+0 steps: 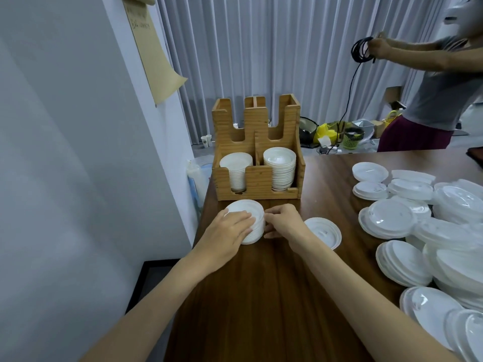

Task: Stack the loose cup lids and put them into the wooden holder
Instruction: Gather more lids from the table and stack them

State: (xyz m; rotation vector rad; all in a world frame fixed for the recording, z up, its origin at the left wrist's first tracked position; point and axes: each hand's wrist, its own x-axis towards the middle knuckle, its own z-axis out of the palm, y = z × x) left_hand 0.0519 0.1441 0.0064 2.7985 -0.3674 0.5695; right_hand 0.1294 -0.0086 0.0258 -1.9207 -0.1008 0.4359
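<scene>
Gripping a lid stack (pixel 252 214), short, white and ribbed at the rim, the left hand (pixel 230 228) curls over its top while the right hand (pixel 283 222) pinches its far side; it stands on the dark wood-grain table (pixel 261 296). Just right of the right hand lies a single lid (pixel 324 232), round and translucent. Just beyond the fingers stands the pale wooden holder (pixel 257 181), both front compartments holding stored lids (pixel 279 165). Loose lids (pixel 418 244) are heaped well right of the hands. Writing on the tan wall paper (pixel 154 48) is unreadable.
</scene>
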